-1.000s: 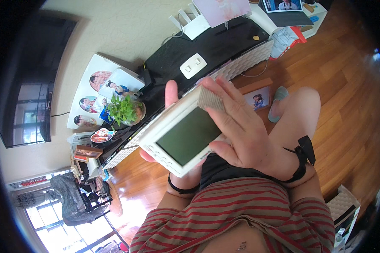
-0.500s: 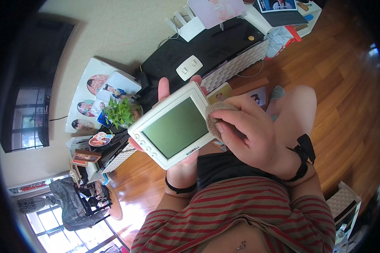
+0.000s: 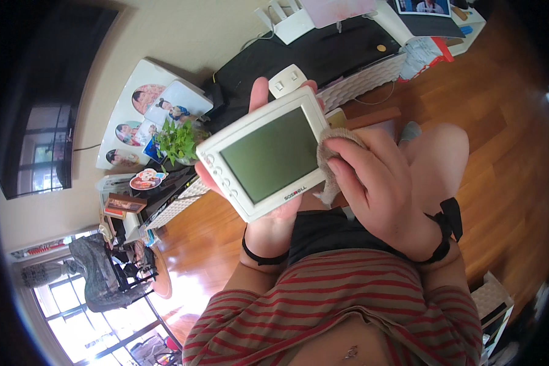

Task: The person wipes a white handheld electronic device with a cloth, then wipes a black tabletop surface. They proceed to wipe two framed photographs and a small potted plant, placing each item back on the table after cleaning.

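Note:
A white flat monitor [image 3: 268, 155] with a dark greenish screen and small round buttons along its left edge is tilted in front of me. Supporting it from behind is my left hand [image 3: 279, 213], fingers wrapped round; fingertips show past the top and left edges, and the rest is hidden. My right hand [image 3: 375, 174] pinches a brownish-grey cloth [image 3: 330, 160] against the monitor's right edge. A loose end of the cloth hangs below the fingers.
Beyond the monitor stands a black-topped cabinet [image 3: 244, 64] bearing a white plate with two square recesses [image 3: 288, 81], a white router [image 3: 289, 25] and a leafy plant [image 3: 178, 141]. Photo boards [image 3: 128, 116] lean at the wall. A chair [image 3: 106, 277] stands by the window.
The view has shifted, and the monitor sits higher and farther right in it, with both hands. The cloth's loose end now shows beneath my right fingers.

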{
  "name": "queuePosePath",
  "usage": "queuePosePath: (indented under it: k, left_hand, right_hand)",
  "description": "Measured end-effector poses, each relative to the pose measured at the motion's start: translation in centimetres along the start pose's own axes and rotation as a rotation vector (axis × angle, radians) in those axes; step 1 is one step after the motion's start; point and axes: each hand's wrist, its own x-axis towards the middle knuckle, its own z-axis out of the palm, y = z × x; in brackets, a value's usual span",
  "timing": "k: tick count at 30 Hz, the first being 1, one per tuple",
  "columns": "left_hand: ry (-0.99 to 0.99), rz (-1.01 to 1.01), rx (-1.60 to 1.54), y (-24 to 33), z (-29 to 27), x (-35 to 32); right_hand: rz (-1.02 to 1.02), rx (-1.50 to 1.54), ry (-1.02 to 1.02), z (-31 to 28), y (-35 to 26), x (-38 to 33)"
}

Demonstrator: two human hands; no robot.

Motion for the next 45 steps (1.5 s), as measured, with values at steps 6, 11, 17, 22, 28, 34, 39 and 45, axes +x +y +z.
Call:
queuePosePath:
  k: [6,11,17,22,28,34,39,45]
  left_hand:
    - [0.115,0.0,-0.013,-0.3,0.7,0.1]
    - [0.166,0.051,0.069,-0.4,1.1,0.0]
    - [0.215,0.157,0.115,-1.0,1.4,-0.4]
    - [0.231,0.206,0.213,-0.8,1.4,-0.6]
    - [0.054,0.155,0.069,-1.0,0.8,-0.5]
    - [0.162,0.231,0.246,-0.6,1.1,-1.0]
    - [0.113,0.228,0.252,-0.5,0.5,-1.0]
    - [0.101,0.22,0.168,-0.5,-0.3,-0.7]
  right_hand:
    - [-0.025,-0.046,0.039,0.3,0.5,-1.7]
    - [-0.043,-0.042,0.047,0.6,0.8,-2.4]
    - [-0.194,0.044,0.022,1.5,-0.4,-2.6]
    - [-0.148,0.007,0.003,0.8,0.1,-1.6]
    - [-0.226,0.024,-0.032,1.1,-1.4,-2.0]
    - [-0.185,-0.008,-0.014,0.8,-0.4,-0.8]
    - [-0.232,0.118,-0.058,1.3,-1.9,-1.3]
    - [-0.197,0.345,-0.013,3.0,-3.4,-2.3]
